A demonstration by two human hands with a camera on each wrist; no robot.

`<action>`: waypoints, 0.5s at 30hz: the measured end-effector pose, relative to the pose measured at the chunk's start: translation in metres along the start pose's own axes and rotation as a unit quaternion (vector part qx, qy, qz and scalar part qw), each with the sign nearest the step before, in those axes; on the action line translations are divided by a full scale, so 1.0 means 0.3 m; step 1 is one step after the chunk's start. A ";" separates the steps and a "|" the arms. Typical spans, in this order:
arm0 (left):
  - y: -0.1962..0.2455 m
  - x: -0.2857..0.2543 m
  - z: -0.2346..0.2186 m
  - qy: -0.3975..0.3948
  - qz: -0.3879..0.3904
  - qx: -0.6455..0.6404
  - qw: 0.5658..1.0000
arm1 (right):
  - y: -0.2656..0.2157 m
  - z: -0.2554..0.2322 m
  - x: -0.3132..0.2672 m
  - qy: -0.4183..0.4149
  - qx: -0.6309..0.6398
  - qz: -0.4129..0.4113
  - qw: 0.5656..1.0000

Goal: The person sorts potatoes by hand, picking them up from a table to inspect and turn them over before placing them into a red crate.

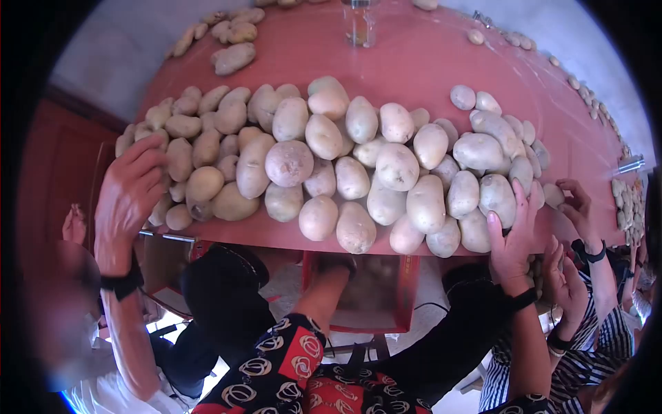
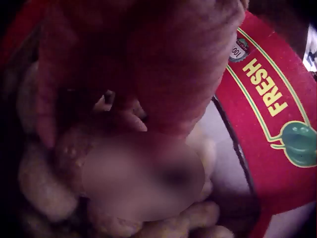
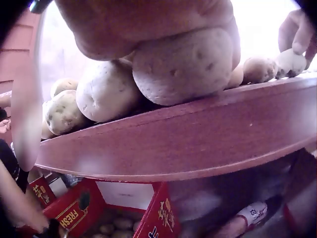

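Note:
My right hand [image 1: 512, 241] reaches over the table's front edge at the right end of a long potato pile [image 1: 355, 179]. Its thumb and fingers lie around a pale potato [image 3: 183, 64], which sits under the palm close above the tabletop edge in the right wrist view. My left forearm goes down below the table, and the hand is mostly hidden in the head view. In the left wrist view my left hand [image 2: 148, 64] points down inside a red carton [image 2: 262, 89], over several potatoes [image 2: 47, 188]. A blurred patch covers its fingertips, so I cannot tell whether they hold a potato.
Another person's hand [image 1: 131, 190] touches the pile's left end. Further hands [image 1: 569, 286] are at the right, beside a striped sleeve. A glass [image 1: 359, 24] stands at the back of the red table [image 1: 296, 55]. More potatoes [image 1: 234, 58] lie along its far edge.

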State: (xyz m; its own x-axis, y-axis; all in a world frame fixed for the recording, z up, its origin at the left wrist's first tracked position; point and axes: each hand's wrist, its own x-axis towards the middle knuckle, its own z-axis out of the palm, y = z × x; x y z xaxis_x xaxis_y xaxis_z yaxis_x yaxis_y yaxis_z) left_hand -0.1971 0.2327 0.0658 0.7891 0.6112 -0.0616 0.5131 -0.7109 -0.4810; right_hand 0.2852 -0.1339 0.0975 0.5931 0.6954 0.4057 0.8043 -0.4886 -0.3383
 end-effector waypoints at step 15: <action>0.951 0.102 -0.475 -0.285 0.186 -0.842 0.418 | 0.019 0.030 -0.029 0.046 -0.010 0.040 0.998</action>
State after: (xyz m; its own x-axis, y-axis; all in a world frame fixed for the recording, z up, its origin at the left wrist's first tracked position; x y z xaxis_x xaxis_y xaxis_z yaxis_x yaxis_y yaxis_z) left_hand 0.0216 -0.0012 0.0514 0.9578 -0.0085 -0.2872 0.2793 0.2623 0.9237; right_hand 0.2843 -0.1379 0.0845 0.6552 0.6031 0.4549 0.7545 -0.5517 -0.3554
